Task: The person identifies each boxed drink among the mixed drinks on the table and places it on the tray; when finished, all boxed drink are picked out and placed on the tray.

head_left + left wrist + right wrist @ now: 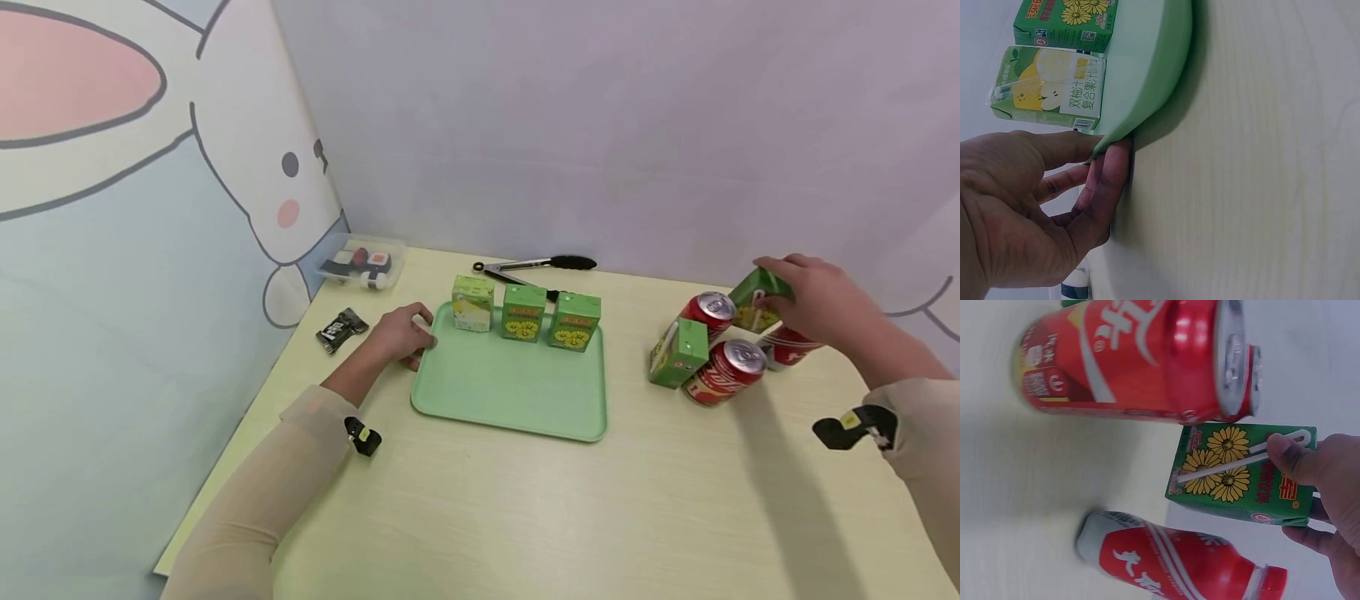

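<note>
My left hand [402, 335] pinches the left rim of a light green tray [510, 387], thumb on top and fingers beneath in the left wrist view. Along the tray's far side stand a pale green juice box [472, 307] with a fruit picture and two green juice boxes with yellow flowers, a middle one [523, 314] and a right one [574, 322]. Over at the right, my right hand [821, 300] grips another green flower juice box [1222, 472] by its top end. A white straw runs along its front. It is tilted, between red cans and a red bottle [1175, 559].
Two red cans, a front one [723, 375] and a rear one [708, 312], stand beside a green juice box [678, 354] at the right. Tongs [572, 262] lie behind the tray. At the left are a black wrapped snack [341, 330] and a clear container [399, 257] of small items.
</note>
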### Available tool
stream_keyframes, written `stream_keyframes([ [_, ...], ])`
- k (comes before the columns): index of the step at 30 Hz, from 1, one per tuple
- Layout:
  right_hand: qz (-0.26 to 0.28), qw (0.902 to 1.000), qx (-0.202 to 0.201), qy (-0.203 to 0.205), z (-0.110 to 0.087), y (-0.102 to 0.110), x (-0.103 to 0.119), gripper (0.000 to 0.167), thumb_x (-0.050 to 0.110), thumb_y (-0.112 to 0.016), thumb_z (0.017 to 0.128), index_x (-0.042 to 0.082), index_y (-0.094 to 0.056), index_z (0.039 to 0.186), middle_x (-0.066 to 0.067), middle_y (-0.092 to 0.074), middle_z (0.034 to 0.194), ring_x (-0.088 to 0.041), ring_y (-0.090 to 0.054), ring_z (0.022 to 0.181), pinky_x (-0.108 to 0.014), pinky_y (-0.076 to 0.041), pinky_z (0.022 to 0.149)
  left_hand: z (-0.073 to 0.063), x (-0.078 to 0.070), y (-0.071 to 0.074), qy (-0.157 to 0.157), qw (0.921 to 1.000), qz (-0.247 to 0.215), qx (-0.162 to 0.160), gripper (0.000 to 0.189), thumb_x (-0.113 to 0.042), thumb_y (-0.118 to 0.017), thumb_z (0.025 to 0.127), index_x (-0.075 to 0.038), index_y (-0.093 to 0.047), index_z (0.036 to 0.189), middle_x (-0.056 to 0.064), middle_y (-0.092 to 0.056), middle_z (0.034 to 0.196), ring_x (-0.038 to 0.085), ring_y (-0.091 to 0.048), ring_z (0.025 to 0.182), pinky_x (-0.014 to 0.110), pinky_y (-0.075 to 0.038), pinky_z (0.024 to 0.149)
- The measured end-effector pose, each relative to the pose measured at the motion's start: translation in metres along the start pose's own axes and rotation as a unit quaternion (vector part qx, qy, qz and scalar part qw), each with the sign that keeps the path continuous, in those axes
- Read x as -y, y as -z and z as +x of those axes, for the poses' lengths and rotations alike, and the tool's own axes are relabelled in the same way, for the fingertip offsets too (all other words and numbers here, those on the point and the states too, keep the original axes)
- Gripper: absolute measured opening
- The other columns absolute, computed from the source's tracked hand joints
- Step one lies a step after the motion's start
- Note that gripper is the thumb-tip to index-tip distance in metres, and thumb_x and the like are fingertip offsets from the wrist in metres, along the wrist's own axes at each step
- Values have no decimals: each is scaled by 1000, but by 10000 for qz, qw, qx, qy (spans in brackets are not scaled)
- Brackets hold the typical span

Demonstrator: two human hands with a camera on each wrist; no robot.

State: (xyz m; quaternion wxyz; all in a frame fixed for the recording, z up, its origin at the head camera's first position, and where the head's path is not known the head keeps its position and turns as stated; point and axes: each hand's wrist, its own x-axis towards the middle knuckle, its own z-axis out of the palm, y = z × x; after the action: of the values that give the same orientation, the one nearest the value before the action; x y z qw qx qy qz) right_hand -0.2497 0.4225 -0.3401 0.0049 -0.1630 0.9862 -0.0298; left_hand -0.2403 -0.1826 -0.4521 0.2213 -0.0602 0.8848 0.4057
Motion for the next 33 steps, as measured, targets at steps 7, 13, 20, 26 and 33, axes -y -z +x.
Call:
stream_keyframes([
  [7, 283, 9991, -284, -104, 0, 13, 6, 70, 4, -71, 104, -2, -39, 165, -43, -49, 139, -63, -52, 116, -81, -54, 90, -2, -1, 1, 7, 10000, -2, 0, 38, -15, -73, 106, -11, -58, 141, 15, -74, 110, 16, -72, 63, 32, -67, 62],
  [13, 452, 9983, -264, -253, 3, 23, 12, 78, 6, -70, 106, 13, -31, 174, -43, -45, 147, -63, -46, 122, -85, -51, 92, -3, -2, 1, 2, 10000, -24, 19, 38, -14, -73, 106, -11, -58, 140, 15, -74, 109, 17, -72, 62, 32, -67, 62],
  [20, 412, 9974, -579, -128, 6, 32, 22, 78, 2, -75, 102, 13, -39, 171, -39, -55, 140, -58, -51, 114, -78, -58, 83, -2, -2, 1, 10, 10000, -14, 8, 38, -15, -73, 106, -12, -58, 140, 15, -74, 109, 17, -71, 63, 32, -67, 62],
  [26, 422, 9949, -912, 81, 7, 38, 36, 71, -3, -76, 100, 12, -50, 164, -37, -58, 145, -58, -52, 121, -80, -56, 86, -2, -2, 1, 17, 10000, -58, 18, 38, -14, -73, 106, -11, -58, 140, 15, -73, 109, 17, -71, 64, 33, -68, 62],
  [33, 507, 9923, -1077, 335, 9, 44, 53, 61, -4, -75, 100, 12, -60, 157, -33, -56, 152, -58, -49, 132, -83, -53, 93, -2, 0, 1, 22, 10000, 18, 24, 38, -16, -73, 106, -12, -58, 140, 14, -75, 108, 17, -72, 62, 32, -66, 61],
])
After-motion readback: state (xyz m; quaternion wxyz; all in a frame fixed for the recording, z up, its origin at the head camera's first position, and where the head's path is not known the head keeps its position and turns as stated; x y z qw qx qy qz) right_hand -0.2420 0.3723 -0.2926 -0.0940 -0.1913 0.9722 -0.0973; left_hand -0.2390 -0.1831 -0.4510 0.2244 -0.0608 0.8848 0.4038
